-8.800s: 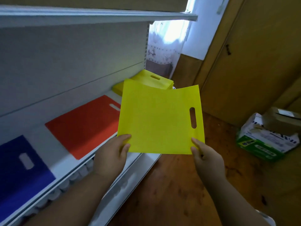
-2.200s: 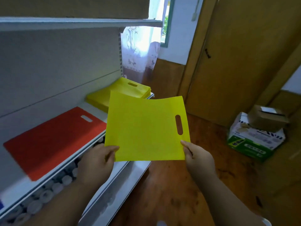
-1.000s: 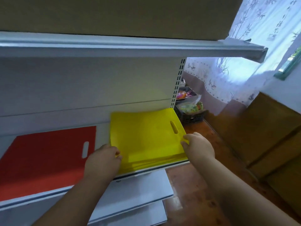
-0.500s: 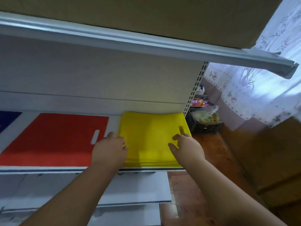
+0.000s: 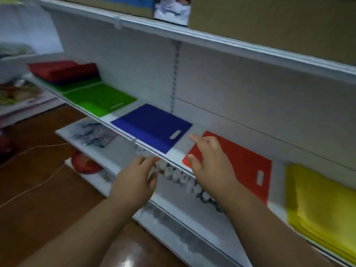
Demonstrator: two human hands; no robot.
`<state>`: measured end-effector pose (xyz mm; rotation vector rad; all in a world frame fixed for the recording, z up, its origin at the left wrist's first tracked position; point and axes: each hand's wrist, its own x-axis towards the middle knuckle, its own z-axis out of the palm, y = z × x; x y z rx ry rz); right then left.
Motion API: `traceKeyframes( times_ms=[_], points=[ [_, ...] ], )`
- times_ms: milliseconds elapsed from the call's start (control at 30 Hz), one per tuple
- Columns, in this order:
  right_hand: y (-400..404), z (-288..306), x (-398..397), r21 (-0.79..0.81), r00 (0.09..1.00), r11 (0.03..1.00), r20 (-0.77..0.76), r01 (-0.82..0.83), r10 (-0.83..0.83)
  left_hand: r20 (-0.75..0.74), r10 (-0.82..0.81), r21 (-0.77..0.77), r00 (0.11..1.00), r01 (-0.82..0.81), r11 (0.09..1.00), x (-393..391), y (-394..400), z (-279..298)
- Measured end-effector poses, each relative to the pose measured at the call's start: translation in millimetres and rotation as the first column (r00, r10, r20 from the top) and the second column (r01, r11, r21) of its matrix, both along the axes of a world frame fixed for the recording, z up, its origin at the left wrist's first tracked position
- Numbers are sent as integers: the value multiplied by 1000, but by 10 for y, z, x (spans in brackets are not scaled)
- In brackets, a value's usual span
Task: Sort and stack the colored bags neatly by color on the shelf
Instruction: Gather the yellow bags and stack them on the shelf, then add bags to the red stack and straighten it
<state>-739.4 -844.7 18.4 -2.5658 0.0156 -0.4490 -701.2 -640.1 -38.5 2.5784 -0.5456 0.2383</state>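
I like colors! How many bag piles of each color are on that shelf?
Red bags: 2 piles
Green bags: 1 pile
Blue bags: 1 pile
Yellow bags: 1 pile
Total: 5 piles

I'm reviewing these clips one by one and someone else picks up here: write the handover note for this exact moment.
Left hand: holds nothing, fingers loosely bent, below the shelf edge.
Right hand: holds nothing, fingers spread over the near corner of the red bag; contact unclear.
On the shelf, left to right: mixed pile with dark red on top, green bags, blue bag, red bag, yellow stack.
Done: yellow is stacked; green, blue and red each have a spot.
Left: sort the mixed pile at the far left into those colours. The picture is motion-blurred, so counts are unclear.
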Motion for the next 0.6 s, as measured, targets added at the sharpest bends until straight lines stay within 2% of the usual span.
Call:
traceKeyframes(
  times_ms=[200,600],
  points=[
    [1410,110,844,66,987,986,41,-156,153,-30,294,17,955,-294,956,362,1623,123],
    [2915,43,2769,124,920,916,-43,-383,390,-52,549,-64,834,-551,832,1678,3009,76]
  ],
)
